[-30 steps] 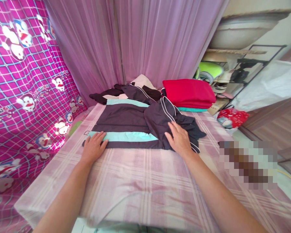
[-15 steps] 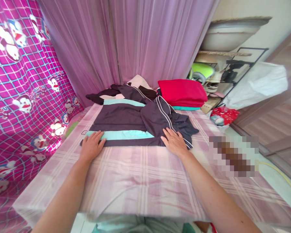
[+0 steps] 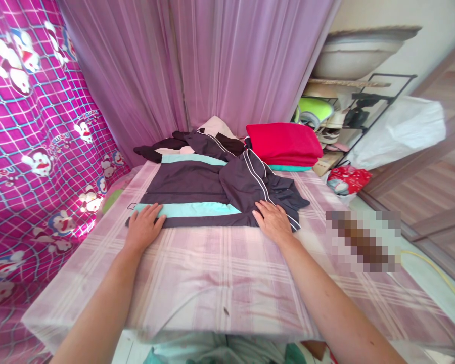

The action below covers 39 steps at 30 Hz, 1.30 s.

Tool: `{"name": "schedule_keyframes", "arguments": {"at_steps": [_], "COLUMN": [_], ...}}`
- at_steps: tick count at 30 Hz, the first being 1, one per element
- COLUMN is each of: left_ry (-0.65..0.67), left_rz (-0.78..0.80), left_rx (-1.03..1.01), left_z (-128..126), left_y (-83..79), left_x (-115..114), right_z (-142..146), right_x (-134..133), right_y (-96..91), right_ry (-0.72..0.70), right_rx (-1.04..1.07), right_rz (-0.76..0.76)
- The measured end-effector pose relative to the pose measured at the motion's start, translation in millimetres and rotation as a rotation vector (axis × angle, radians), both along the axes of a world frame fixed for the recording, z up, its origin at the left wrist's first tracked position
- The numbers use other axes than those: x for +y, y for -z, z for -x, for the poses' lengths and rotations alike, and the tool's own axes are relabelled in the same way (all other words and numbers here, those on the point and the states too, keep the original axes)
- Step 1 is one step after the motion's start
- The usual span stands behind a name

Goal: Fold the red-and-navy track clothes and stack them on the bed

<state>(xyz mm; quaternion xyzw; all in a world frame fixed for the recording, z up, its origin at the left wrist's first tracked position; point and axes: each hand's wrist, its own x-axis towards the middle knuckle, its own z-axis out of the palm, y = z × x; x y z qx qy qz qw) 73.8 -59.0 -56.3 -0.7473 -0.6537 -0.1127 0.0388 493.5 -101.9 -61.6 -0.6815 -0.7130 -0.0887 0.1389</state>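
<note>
A dark grey jacket with teal stripes (image 3: pixel 191 189) lies spread on a table covered by a pink plaid cloth (image 3: pixel 220 273). My left hand (image 3: pixel 143 227) rests flat on the jacket's near left corner, fingers stretched out. My right hand (image 3: pixel 273 221) lies flat on the near right edge, where a sleeve with white piping (image 3: pixel 261 184) is folded over the body. Neither hand holds anything.
A folded red garment (image 3: pixel 284 143) sits on a teal one at the back right. More dark clothes (image 3: pixel 197 141) are heaped behind the jacket. Purple curtains hang behind, a pink cartoon sheet at left. A rack with shoes (image 3: pixel 328 129) and a red bag (image 3: pixel 349 179) stand at right.
My right hand slid back from the sleeve toward the jacket's near edge. My left hand stayed in place. The view shifted slightly.
</note>
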Motion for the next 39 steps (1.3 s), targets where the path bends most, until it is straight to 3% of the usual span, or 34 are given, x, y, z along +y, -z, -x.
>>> {"name": "schedule_keyframes", "arguments": {"at_steps": [39], "left_ry": [-0.002], "left_rz": [0.016], "left_rx": [0.020], "left_z": [-0.3], "left_y": [-3.9], "left_x": [-4.8], "right_z": [-5.6], "right_x": [0.6], "right_y": [7.5], "right_ry": [-0.030], "right_rx": [0.026], "right_rz": [-0.050]}}
